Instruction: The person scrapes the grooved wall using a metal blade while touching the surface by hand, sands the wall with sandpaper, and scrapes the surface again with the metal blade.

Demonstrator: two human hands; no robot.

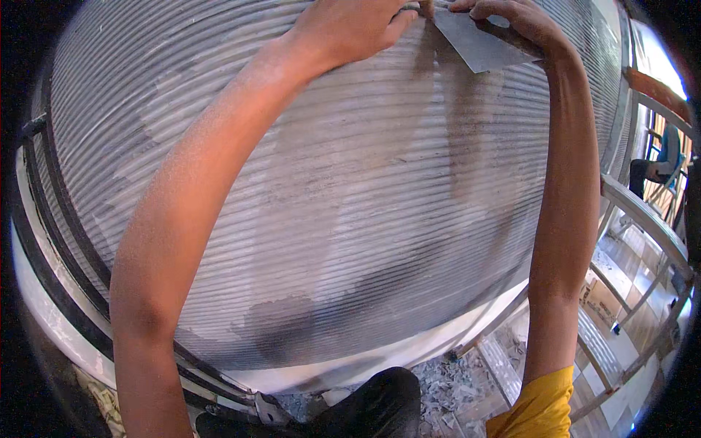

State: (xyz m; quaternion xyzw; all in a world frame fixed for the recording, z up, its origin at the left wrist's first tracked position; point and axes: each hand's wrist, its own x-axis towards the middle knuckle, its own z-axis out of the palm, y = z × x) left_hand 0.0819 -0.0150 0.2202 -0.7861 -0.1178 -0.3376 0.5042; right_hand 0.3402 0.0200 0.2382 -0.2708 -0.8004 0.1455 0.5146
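A wide grey ribbed panel (350, 168) fills most of the view, with paler smeared patches and darker streaks. Dust coats my left forearm, and my left hand (350, 29) is at the top of the panel. Its thumb and a finger are closed together beside the scraper's corner; the upper edge cuts the hand off, so what they hold, if anything, is hidden. In my right hand (522, 22) is a flat grey metal scraper (482, 50), gripped at its upper edge, a corner pointing down over the ribs.
Dark curved rails (66, 190) border the panel on the left. Metal bars (650, 212) stand to the right, near a cardboard box (600, 301) on the tiled floor. Paper-like scraps (456, 387) litter the floor beside my dark-trousered leg (380, 409). Another person (666, 157) sits at far right.
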